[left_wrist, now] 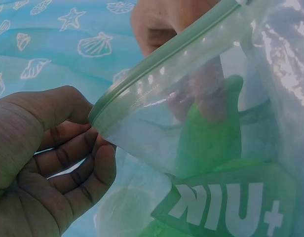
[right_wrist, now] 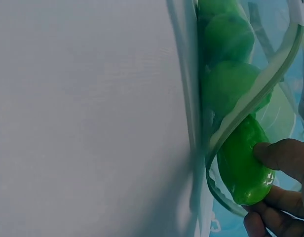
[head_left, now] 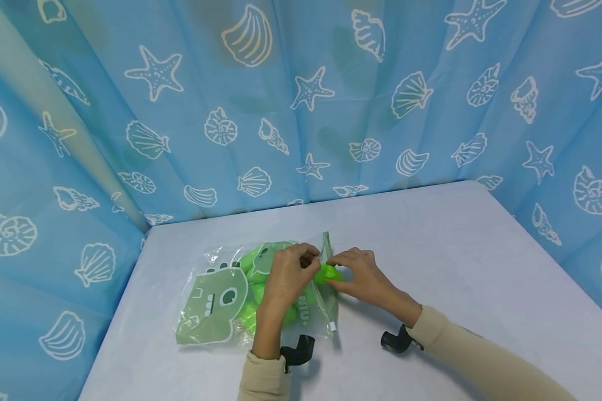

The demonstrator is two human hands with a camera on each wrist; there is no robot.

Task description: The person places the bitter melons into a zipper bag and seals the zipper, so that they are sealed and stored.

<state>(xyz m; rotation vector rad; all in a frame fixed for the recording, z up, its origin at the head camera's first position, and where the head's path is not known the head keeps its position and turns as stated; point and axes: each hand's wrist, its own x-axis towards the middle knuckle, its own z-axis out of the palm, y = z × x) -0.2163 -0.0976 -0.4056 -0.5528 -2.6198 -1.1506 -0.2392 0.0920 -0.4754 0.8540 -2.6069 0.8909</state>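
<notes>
A clear zip bag printed with a green dinosaur lies on the white table, holding several bright green toys. My left hand pinches the upper lip of the bag's zip edge and lifts it, so the mouth gapes. My right hand holds a glossy green piece between thumb and fingers, right at the bag's mouth and partly inside it. More green pieces sit deeper in the bag. The bag's print reads in white letters.
A blue curtain with white shells and starfish walls the table at the back and both sides. Bare white tabletop stretches to the right of the bag. Black wrist mounts show at both cuffs.
</notes>
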